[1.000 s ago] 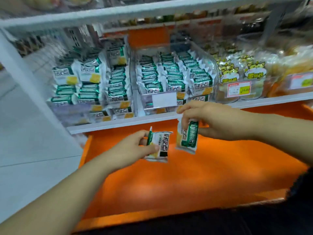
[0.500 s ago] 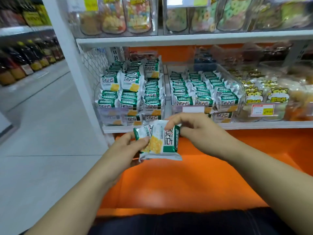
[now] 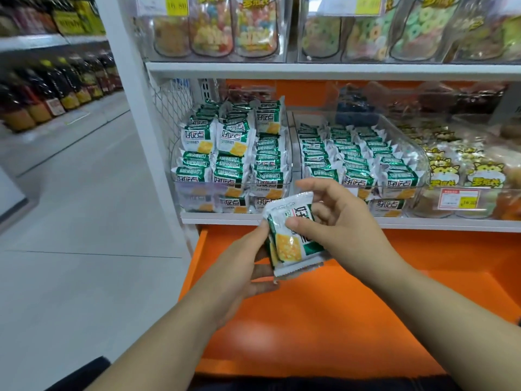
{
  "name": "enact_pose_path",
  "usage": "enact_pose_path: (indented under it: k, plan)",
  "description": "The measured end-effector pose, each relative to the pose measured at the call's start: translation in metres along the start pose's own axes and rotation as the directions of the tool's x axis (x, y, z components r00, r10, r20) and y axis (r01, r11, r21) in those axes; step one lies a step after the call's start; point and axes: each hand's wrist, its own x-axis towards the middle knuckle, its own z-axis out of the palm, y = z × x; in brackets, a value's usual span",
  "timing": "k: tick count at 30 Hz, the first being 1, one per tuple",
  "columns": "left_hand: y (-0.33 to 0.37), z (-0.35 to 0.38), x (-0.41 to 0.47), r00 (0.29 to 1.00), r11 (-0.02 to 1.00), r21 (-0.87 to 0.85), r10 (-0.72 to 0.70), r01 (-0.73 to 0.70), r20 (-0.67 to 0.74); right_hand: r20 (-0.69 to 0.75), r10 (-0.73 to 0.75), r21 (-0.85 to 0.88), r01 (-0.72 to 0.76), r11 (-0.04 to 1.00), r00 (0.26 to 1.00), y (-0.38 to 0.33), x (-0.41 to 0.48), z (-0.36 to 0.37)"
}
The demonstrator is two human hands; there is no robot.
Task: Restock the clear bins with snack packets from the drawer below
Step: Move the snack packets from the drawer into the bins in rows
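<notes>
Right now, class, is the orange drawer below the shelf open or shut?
Open. The drawer juts out from under the shelf toward the camera, with its orange floor and left wall in view.

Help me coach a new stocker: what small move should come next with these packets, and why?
Probably lift the stacked packets, held by the left hand and right hand, into the right clear bin; its rows sit lower than the heaped left clear bin.
</notes>
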Motion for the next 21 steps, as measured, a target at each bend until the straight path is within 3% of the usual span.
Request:
enact_pose_path:
  k: [7, 11, 15, 19, 21]
  plan:
    - [0.009, -0.011, 0.005, 0.991, 0.997, 0.001, 0.081, -0.082, 0.109, 0.05, 0.011, -0.029, -0.009, 1.0, 0.999, -0.006, 0.025, -0.002]
    - [0.022, -0.018, 0.017, 0.989, 0.989, -0.018, 0.146, -0.146, 0.009, 0.089, -0.045, -0.143, 0.057, 0.988, 0.995, -0.014, 0.042, 0.008]
    - [0.045, -0.038, 0.034, 0.973, 0.968, -0.135, 0.194, -0.21, -0.127, 0.1, 0.078, -0.008, -0.078, 0.997, 0.992, -0.016, 0.065, 0.014]
    - [0.051, -0.047, 0.045, 0.967, 0.959, -0.146, 0.227, -0.242, -0.115, 0.209, 0.157, 0.115, -0.184, 0.976, 0.965, -0.011, 0.086, 0.021]
    - [0.053, -0.051, 0.051, 0.97, 0.965, -0.117, 0.223, -0.234, -0.102, 0.21, 0.15, 0.079, -0.17, 0.982, 0.966, -0.009, 0.098, 0.021]
